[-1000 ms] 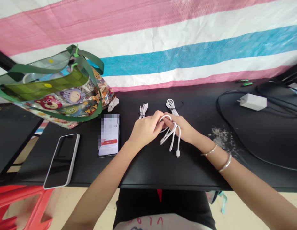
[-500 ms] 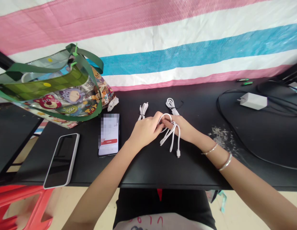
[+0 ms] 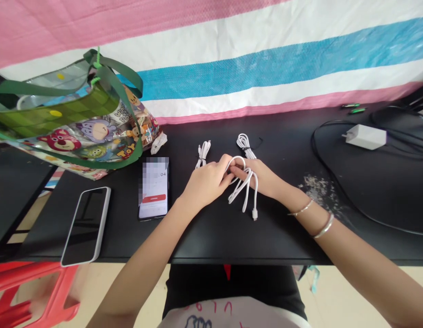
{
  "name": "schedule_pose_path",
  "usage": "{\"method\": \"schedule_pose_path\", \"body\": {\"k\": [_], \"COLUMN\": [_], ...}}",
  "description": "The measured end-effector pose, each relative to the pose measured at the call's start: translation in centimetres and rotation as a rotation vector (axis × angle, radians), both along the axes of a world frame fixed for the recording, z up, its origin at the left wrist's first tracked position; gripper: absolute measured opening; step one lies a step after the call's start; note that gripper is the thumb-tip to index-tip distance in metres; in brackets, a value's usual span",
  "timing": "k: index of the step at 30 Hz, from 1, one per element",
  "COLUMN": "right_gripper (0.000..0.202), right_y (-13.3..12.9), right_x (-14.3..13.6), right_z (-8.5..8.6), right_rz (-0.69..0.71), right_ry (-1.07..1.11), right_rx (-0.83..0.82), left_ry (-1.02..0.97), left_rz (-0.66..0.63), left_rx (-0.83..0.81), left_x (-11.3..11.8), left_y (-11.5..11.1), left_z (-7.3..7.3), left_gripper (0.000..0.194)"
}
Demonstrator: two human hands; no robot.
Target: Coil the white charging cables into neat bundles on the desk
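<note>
A white charging cable (image 3: 246, 190) lies in loose loops between my hands, one plug end dangling toward the desk's front. My left hand (image 3: 210, 181) is closed, pinching a loop of it near the thumb. My right hand (image 3: 257, 176) grips the gathered strands from the other side; some of its fingertips are hidden behind the loops. Just beyond the left hand rests a bundled white cable (image 3: 203, 152), bound with a dark tie. A second bundled cable (image 3: 244, 145), also tied in black, lies beyond the right hand, which partly covers it.
Left of my hands, a lit phone (image 3: 154, 187) and a dark-screened phone (image 3: 85, 226) lie on the black desk (image 3: 211, 241). Behind them stands a clear cartoon bag (image 3: 95, 132). A white charger (image 3: 365, 136), black cords (image 3: 337, 177) and pale crumbs (image 3: 318, 191) are on the right.
Both hands keep hold of the cable, and its loops hang almost as before. The camera view has shifted slightly, and the digits on the lit phone have changed.
</note>
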State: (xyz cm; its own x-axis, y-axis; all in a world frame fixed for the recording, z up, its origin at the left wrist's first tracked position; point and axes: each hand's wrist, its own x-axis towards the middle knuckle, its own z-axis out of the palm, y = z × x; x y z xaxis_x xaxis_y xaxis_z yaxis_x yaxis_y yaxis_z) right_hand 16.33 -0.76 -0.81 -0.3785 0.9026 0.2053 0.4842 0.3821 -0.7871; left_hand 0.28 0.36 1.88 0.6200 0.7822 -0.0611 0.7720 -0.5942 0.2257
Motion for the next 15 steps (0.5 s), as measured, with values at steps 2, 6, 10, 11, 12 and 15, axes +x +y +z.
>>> {"method": "schedule_pose_path", "body": {"k": [2,6,10,11,12,15], "right_gripper": [0.017,0.016,0.015,0.016,0.016,0.017], "right_y": [-0.01,0.05,0.10,0.09,0.08,0.04], "right_x": [-0.03,-0.08,-0.02,0.00,0.02,0.05], "right_z": [0.00,-0.10,-0.12,-0.10,-0.08,-0.03], "right_rz": [0.003,-0.005,-0.011,-0.009,-0.007,-0.005], "right_ry": [0.008,0.004,-0.015,-0.017,-0.018,-0.017], "right_rx": [0.005,0.007,-0.003,-0.005,-0.006,-0.004], "left_ry": [0.001,0.004,0.004,0.003,0.002,0.003], "left_rz": [-0.001,-0.006,-0.010,-0.012,-0.013,-0.014], "left_rx": [0.000,0.010,0.020,0.021,0.023,0.026], "left_x": [-0.03,-0.08,-0.08,-0.08,-0.08,-0.09], "left_y": [-0.02,-0.05,-0.01,0.01,0.02,0.06], "left_z": [0.03,-0.02,-0.15,-0.18,-0.20,-0.21], "left_gripper": [0.020,0.021,0.021,0.021,0.021,0.021]}}
